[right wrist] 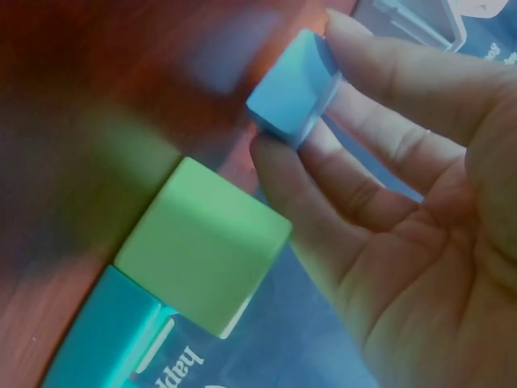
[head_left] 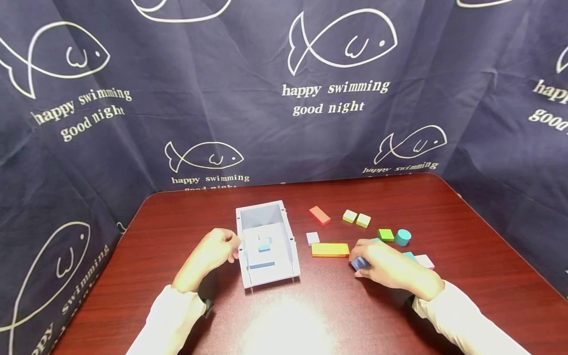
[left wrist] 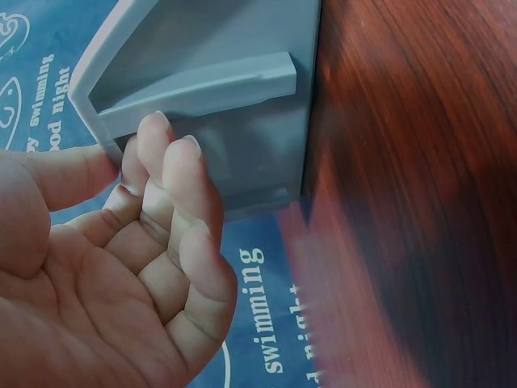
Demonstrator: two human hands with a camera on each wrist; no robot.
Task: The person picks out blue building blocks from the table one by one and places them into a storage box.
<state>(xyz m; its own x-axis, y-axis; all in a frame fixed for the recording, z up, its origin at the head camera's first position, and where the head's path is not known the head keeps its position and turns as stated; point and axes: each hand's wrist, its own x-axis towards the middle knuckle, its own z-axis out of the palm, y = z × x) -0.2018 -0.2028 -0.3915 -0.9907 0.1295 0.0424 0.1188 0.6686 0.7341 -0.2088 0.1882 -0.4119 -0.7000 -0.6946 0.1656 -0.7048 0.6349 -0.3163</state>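
My left hand is at the left wall of a light grey open box, thumb and fingertips pinching its edge in the left wrist view. Inside the box lie a small light-blue block and a longer blue block. To the right of the box, my right hand pinches a blue block between thumb and fingers. Near that hand, the right wrist view shows a green square block and a teal block. Part of a teal piece is hidden behind my right hand in the head view.
Between box and right hand lie an orange-yellow plank, a white square block and a red block. Farther back are two pale yellow-green blocks. A teal cylinder and a pink-white block lie farther right.
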